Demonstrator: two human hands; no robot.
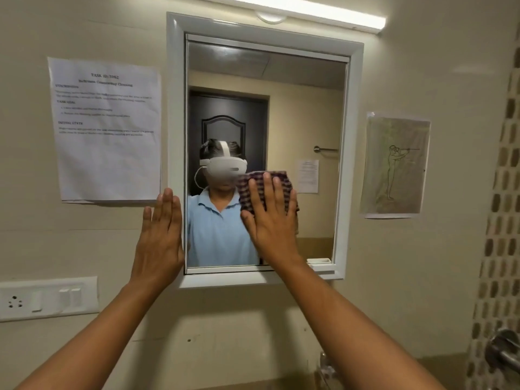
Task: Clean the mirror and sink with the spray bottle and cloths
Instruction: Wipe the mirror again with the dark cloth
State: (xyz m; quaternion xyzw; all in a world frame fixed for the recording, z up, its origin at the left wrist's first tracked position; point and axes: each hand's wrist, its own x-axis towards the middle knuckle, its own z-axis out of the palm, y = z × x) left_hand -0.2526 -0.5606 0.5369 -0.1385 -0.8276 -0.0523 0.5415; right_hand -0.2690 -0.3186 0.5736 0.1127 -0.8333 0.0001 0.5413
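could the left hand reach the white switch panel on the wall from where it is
Probably yes: the left hand lies flat on the white mirror frame, holding nothing, and the white switch panel sits below-left on bare wall with nothing between.

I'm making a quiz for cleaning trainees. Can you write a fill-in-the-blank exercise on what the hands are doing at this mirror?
1. The right hand presses a checked ____ against the mirror.
2. The left hand lies flat on the mirror's white ____.
3. The printed sheet hangs on the wall to the ____ of the mirror.
4. The light bar glows ____ the mirror.

Missing words: cloth; frame; left; above
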